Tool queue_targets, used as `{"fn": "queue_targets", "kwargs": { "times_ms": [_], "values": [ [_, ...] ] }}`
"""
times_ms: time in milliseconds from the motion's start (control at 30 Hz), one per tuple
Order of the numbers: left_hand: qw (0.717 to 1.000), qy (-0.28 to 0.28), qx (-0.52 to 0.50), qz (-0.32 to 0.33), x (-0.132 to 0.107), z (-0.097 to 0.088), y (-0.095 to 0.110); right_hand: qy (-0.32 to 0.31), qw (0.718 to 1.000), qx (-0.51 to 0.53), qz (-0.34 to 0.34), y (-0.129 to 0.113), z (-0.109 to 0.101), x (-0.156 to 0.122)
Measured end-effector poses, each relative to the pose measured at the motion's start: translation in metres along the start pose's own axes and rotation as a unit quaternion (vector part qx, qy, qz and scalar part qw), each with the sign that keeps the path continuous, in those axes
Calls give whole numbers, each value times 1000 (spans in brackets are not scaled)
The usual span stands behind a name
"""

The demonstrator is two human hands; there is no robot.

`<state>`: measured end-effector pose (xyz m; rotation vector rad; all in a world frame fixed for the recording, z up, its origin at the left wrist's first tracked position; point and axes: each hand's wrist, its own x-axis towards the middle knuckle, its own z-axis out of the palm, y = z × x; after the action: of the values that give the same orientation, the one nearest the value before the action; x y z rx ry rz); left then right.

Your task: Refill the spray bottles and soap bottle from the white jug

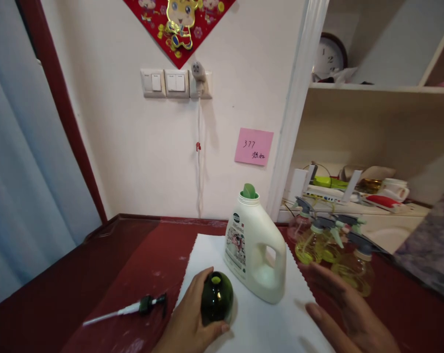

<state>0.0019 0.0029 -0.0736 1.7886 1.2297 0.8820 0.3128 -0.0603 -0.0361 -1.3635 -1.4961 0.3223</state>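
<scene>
My left hand (192,314) is wrapped round a dark green round bottle (217,300), whose open mouth faces up. It stands over a white sheet (240,326). Just behind it, a large cream detergent jug (257,250) with a side handle stands upright, uncapped, its green pouring spout showing at the neck. To the right of the jug, my right hand (347,309) is in the air with fingers spread, holding nothing. A pump dispenser top (141,306) with a black head and a long white tube lies on the red table, left of my left hand.
Several spray bottles (317,235) with yellowish liquid stand at the right. A red table (134,260) meets the wall, where a pink note (254,146) and a plugged-in cable (199,162) hang. Shelves (372,89) are at the right; a blue curtain (31,147) hangs at the left.
</scene>
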Motion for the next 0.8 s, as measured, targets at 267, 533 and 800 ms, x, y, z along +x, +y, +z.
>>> {"fn": "queue_targets", "kwargs": {
  "times_ms": [267, 533, 800],
  "values": [
    [998, -37, 49, -30, 6, -6, 4, 7, 997, 47, 60, -10, 52, 78],
    [999, -21, 36, -25, 4, -6, 7, 91, 980, 143, 106, -31, 77, 86],
    [999, -21, 41, -17, 2, -6, 6, 79, 997, 5, 11, -55, 14, 61]
  ]
}}
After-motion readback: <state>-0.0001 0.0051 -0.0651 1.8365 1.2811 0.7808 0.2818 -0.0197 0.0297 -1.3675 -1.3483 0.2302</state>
